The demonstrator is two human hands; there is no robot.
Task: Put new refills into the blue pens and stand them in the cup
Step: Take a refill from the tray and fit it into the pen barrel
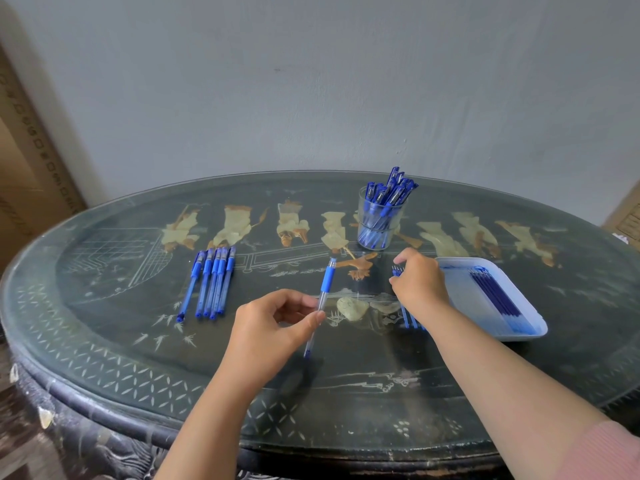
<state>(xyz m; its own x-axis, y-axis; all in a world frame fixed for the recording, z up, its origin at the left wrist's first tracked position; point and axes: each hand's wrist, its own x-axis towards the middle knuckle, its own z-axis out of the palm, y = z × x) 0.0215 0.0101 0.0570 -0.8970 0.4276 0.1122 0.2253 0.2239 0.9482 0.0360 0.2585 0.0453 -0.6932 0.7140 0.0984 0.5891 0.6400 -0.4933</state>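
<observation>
Pinches clear-barrelled blue pen (327,278) in left hand (273,327), mid-desk, presumably ready for loading. Curls right hand (420,282) over loose blue refills (406,318) beside white plastic tray (460,296); cannot confirm a grip.

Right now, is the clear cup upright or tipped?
Upright: the clear cup stands on its base, blue pens sticking out of its open top.

Black table (104,323), cream and brown inlaid figures along its far edge, pale lattice border round the rim. Blue-capped pens (212,282) toward the left edge; single pen (323,292) clear with blue grip; clear cup (364,207); white tray (519,337), blue-stained, dark blue refills (495,299). Pink sleeve (609,452).
</observation>
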